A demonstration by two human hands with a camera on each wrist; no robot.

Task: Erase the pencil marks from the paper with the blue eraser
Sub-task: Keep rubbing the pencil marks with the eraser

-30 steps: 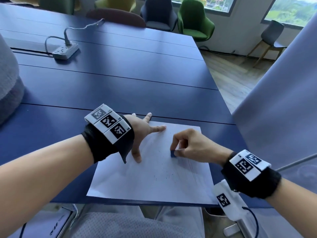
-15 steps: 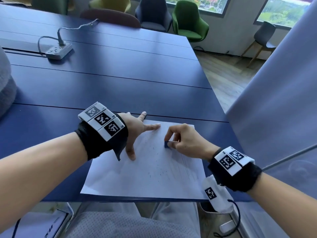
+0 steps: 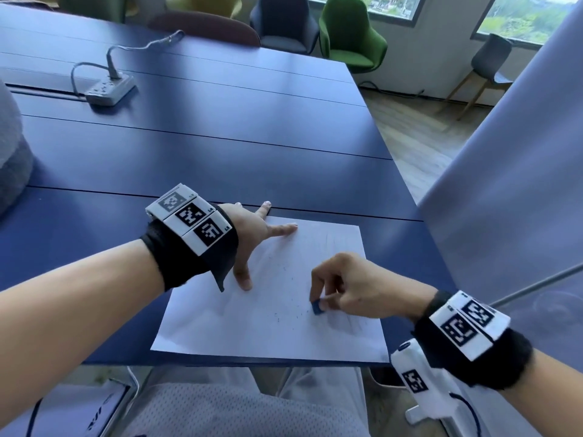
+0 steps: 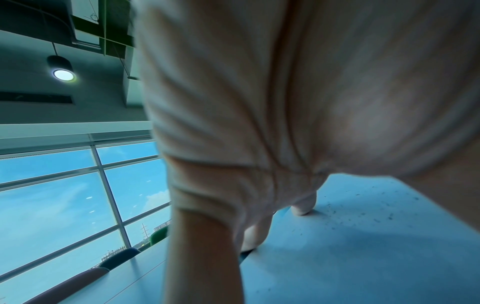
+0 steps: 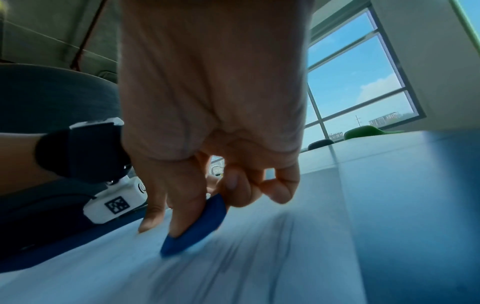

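A white sheet of paper (image 3: 252, 323) lies at the near edge of the dark blue table (image 3: 220, 146), with faint pencil lines and dark eraser crumbs on it. My left hand (image 3: 255, 238) rests flat on the sheet's upper left part, fingers spread and straight. My right hand (image 3: 318, 299) pinches the small blue eraser (image 3: 317, 308) between thumb and fingers and presses its tip onto the paper right of the middle. In the right wrist view the blue eraser (image 5: 197, 224) is tilted against the paper (image 5: 233, 267), blurred by motion. Paper (image 4: 363, 257) with crumbs shows under my left hand (image 4: 303, 209).
A grey power strip (image 3: 110, 88) with its cable lies far back left on the table. Chairs, one green (image 3: 350, 36), stand beyond the far edge. A pale panel (image 3: 520, 200) rises at the right. A grey cushion (image 3: 12, 171) sits at the left edge.
My right hand has slid the eraser down the sheet toward me after first moving it up. My left hand has stayed pressed on the paper.
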